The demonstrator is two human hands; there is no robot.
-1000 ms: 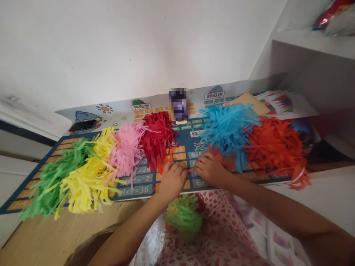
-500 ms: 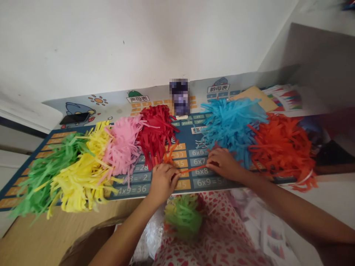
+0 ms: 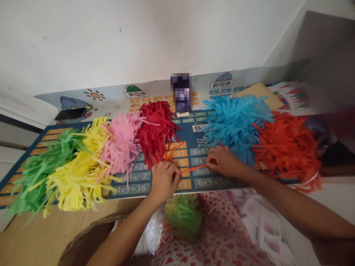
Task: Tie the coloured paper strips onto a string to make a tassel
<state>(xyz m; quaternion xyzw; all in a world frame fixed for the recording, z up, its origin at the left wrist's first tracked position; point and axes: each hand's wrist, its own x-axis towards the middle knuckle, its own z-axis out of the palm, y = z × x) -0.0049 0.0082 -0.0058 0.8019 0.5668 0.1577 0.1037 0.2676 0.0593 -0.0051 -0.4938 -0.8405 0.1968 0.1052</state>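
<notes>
Between my two hands a thin twisted strip of orange paper is stretched above the desk mat. My left hand is closed on its left end, and a loose orange fringe spreads out just beyond those fingers. The strip's right end is pinched in my right hand, which is beside the blue tissue fringe. Close to my left hand lies a red tissue fringe. A green and yellow tassel bunch rests on my lap below the desk edge.
Pink, yellow and green fringe bundles lie to the left. An orange-red bundle is at the right. A phone leans at the back, and another dark phone lies back left. A tan envelope sits behind the blue bundle.
My view has shifted slightly. Both hands keep their hold on the orange strip, with hardly any movement.
</notes>
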